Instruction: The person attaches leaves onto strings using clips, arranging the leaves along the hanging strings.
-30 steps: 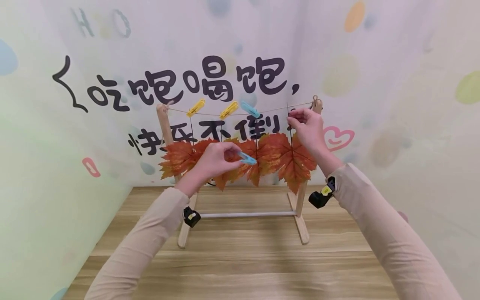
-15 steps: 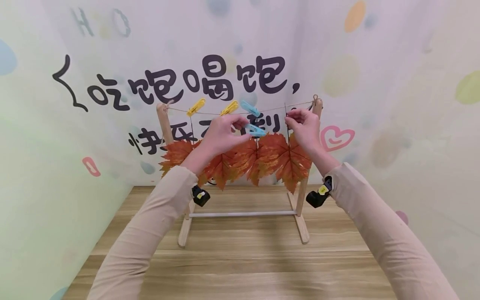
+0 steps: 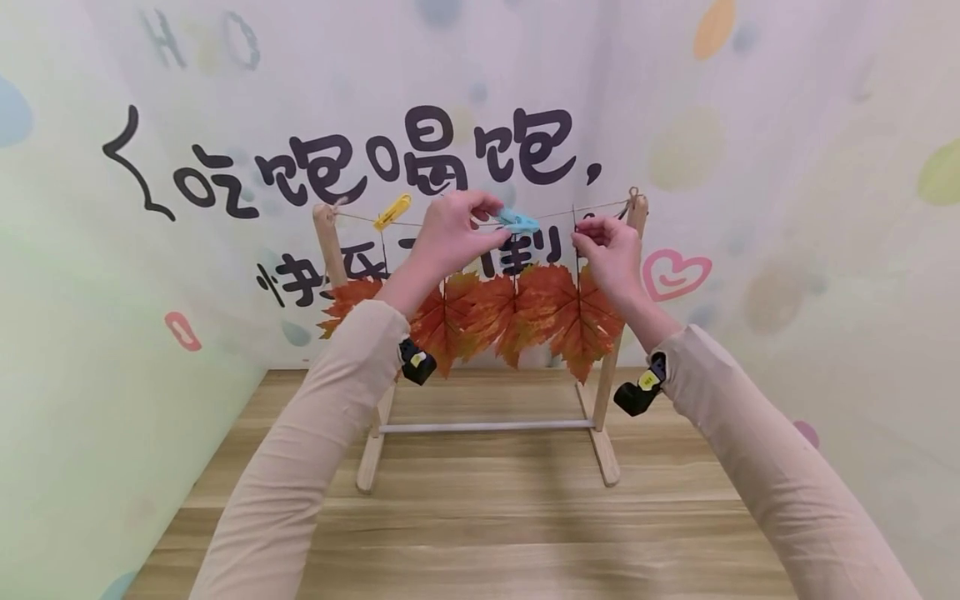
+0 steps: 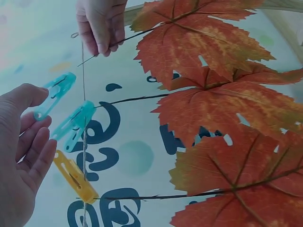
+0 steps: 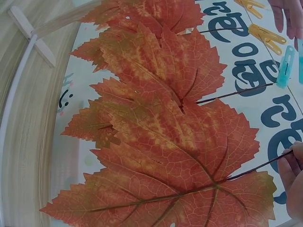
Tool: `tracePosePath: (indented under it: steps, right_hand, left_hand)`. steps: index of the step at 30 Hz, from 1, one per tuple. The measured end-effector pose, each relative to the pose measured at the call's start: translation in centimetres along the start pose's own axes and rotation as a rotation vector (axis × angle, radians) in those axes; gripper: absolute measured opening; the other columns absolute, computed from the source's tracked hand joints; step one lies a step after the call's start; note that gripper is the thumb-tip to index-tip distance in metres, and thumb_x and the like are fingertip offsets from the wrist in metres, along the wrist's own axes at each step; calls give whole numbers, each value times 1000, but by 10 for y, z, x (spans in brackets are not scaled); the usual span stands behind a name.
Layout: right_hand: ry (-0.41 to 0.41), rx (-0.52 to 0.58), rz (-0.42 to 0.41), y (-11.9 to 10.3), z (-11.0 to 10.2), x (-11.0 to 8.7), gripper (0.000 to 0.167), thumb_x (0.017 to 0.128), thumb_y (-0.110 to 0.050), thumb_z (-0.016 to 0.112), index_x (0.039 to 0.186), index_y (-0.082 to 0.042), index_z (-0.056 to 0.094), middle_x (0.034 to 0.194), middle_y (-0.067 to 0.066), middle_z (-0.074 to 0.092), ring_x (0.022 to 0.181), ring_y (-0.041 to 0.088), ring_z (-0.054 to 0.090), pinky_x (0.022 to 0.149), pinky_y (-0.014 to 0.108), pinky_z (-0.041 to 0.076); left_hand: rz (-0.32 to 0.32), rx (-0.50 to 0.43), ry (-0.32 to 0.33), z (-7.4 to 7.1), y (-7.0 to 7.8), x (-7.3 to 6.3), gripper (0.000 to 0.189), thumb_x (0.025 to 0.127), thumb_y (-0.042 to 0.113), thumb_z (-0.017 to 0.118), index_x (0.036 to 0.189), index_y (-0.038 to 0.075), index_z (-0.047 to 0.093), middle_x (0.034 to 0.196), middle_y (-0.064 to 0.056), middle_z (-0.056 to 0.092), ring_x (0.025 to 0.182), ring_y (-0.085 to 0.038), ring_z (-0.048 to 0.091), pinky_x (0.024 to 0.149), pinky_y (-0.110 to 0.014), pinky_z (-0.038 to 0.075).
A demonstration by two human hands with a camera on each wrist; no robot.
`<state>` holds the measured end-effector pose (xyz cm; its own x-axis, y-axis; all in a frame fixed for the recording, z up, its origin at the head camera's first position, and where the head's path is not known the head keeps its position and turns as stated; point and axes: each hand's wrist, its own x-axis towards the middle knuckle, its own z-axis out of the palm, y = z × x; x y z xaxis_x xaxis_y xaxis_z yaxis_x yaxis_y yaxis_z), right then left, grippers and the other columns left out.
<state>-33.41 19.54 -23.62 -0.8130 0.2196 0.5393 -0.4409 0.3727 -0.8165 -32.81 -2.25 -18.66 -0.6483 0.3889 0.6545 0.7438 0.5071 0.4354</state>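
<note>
In the head view, my left hand (image 3: 457,232) pinches a light-blue clothespin (image 4: 65,82) between thumb and fingers, close beside the twine (image 4: 83,71). My right hand (image 3: 611,257) pinches the dark stem (image 5: 259,166) of the rightmost red-orange maple leaf (image 3: 576,329); the stem's tip crosses the twine. Another blue clothespin (image 4: 85,111) clips the neighbouring leaf's stem to the twine. Farther left hangs a leaf under a yellow clothespin (image 3: 392,213). A second yellow clothespin (image 4: 78,179) is hidden behind my left hand in the head view.
The twine runs between two wooden posts (image 3: 327,242) of a stand, joined low down by a white rod (image 3: 487,427). It stands on a wood-grain table (image 3: 487,517). A pale backdrop (image 3: 300,67) with large dark characters is close behind.
My left hand has risen with the blue clothespin from in front of the leaves to the height of the twine. My right hand stays nearly in place, holding the stem.
</note>
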Motion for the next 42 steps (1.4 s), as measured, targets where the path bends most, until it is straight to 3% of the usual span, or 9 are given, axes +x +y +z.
tracePosePath:
  steps: [8,18,31,42]
  right_hand:
    - [-5,-6,4,0,0,2,20,84,-5,62,101,7,62,87,9,62,71,4,55,66,12,46]
    - [-4,3,2,-2,1,2,20,84,-4,62,101,6,62,91,13,63,72,5,56,68,13,48]
    - [8,-11,1,-1,2,1,20,85,-6,61,101,5,62,95,15,62,76,11,57,71,15,49]
    - [20,0,-10,1,2,2,20,84,-6,62,100,6,62,92,16,62,72,8,56,68,14,48]
  left_hand:
    - [3,50,6,-3,5,18,29,80,16,67,105,1,65,99,-10,65,90,-19,57,73,-22,48]
    - [-27,90,-16,9,9,33,29,81,18,67,106,4,65,104,-5,66,96,-17,56,77,-21,45]
    - [-30,22,-28,25,10,38,27,80,20,68,101,4,65,98,-6,65,87,-14,55,74,-19,44]
    - [-72,-11,-50,29,9,39,25,83,18,66,103,3,66,98,-7,65,88,-17,56,75,-19,45]
